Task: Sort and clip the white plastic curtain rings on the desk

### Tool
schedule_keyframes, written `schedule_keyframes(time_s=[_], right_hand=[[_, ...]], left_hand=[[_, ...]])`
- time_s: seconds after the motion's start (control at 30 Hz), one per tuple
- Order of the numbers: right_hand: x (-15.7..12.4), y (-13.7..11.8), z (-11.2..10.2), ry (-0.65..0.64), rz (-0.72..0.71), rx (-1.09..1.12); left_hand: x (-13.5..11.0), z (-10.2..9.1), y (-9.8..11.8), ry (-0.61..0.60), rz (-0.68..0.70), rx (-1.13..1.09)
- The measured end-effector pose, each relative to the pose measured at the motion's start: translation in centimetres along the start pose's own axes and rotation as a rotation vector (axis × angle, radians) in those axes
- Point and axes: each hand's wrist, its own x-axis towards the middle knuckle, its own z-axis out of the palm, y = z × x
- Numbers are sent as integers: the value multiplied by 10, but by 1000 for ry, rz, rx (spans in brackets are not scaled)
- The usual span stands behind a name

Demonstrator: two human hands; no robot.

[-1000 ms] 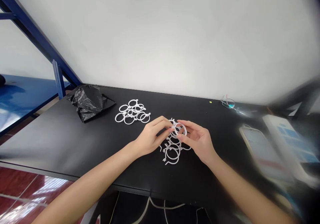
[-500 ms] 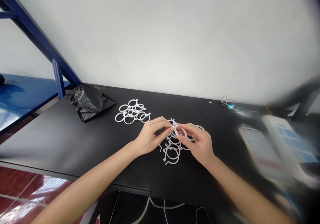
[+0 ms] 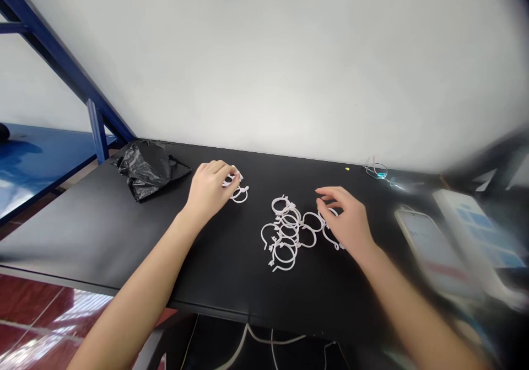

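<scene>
My left hand is over the left pile of white plastic rings and covers most of it. Its thumb and forefinger are pinched on a white ring at the pile's far side, largely hidden by the fingers. My right hand hovers over the right end of a second pile of white plastic rings, thumb and fingers a little apart with nothing between them. Several rings in this second pile are open at their small clasps, and they overlap one another.
A crumpled black plastic bag lies at the back left of the black table. To the right are eyeglasses, a phone and a white and blue box. A pale wall rises behind; cables hang below the front edge.
My left hand has moved left and away from me to the left pile, with the ring. The right hand has let go of that ring and shifted slightly right.
</scene>
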Motion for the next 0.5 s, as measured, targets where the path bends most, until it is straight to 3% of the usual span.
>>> schedule_keyframes(time_s=[0.17,0.3,0.4,0.5], right_hand=[[12,26,-13,-232,165,-290],[10,33,-12,-291,153,-352],[9,35,-11,-282,145,-394],[10,37,-16,-273,142,-431]], left_hand=[[-1,-6,-15,-236,-172,166],[-3,-5,-18,-360,-226,201],[-4,-3,-19,-389,-242,204],[-2,-4,-16,-280,-236,177]])
